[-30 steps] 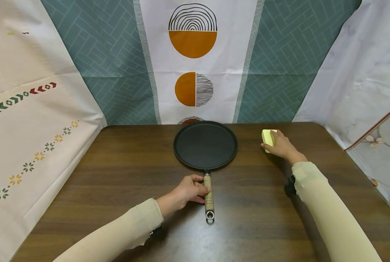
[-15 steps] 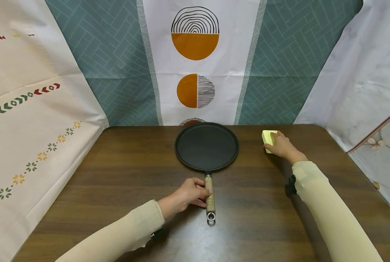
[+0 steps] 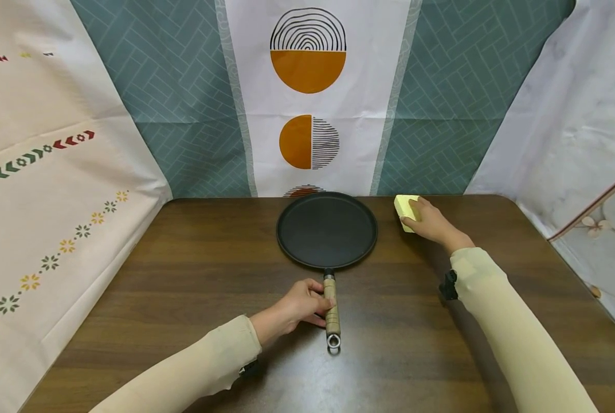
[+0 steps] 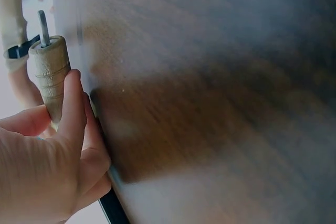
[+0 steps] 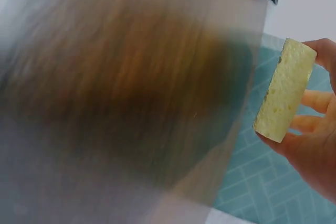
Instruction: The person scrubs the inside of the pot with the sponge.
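Observation:
A round black flat pan [image 3: 326, 229] lies toward the back of the wooden table, its handle [image 3: 332, 318] pointing to the front and ending in a metal ring. My left hand [image 3: 302, 304] grips that handle from the left; in the left wrist view thumb and fingers close round the wooden handle [image 4: 50, 74]. To the right of the pan, my right hand [image 3: 431, 222] holds a pale yellow sponge [image 3: 406, 211] between thumb and fingers. Seen from the right wrist, the sponge [image 5: 286, 93] is a porous block held off the table surface, apart from the pan.
The brown wooden table [image 3: 209, 241] reaches back to a hanging teal and white cloth [image 3: 188, 115]. An embroidered cream cloth [image 3: 54, 201] hangs at the left, and a white patterned cloth [image 3: 586, 143] borders the right side.
My right hand has moved left and slightly back with the sponge, closer to the pan. My left hand keeps its grip on the handle, and the pan stays in place.

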Demonstrator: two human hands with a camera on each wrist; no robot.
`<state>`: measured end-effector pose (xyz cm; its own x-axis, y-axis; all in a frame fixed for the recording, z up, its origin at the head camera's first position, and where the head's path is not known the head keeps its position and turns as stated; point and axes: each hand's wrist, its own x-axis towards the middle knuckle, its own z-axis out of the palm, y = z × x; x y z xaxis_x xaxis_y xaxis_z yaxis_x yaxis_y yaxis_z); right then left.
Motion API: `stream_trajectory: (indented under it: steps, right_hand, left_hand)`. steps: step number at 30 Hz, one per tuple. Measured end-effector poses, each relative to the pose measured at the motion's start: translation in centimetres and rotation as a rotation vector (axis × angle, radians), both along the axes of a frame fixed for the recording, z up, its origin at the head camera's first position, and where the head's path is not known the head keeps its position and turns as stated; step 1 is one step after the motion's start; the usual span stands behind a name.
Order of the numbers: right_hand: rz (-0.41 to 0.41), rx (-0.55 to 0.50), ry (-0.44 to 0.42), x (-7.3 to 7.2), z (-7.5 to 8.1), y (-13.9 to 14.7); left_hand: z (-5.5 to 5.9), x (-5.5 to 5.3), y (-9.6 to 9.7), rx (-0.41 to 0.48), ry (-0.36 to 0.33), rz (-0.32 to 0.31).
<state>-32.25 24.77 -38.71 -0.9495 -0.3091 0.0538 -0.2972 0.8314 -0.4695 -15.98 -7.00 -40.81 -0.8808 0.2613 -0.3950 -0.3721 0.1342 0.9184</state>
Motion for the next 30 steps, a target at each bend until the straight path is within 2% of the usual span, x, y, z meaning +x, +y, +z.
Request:
stream_trajectory:
  steps: [13,30]
  right_hand:
    - [0.056,-0.09,0.034,-0.4,0.1,-3.0]
    - [0.135,-0.11,0.047,-0.8,0.5,-8.6]
  left_hand:
    - [0.1,0.1,0.1,-0.001,0.007,-0.013]
    - [0.1,-0.1,-0.1,0.009,0.005,-0.039]
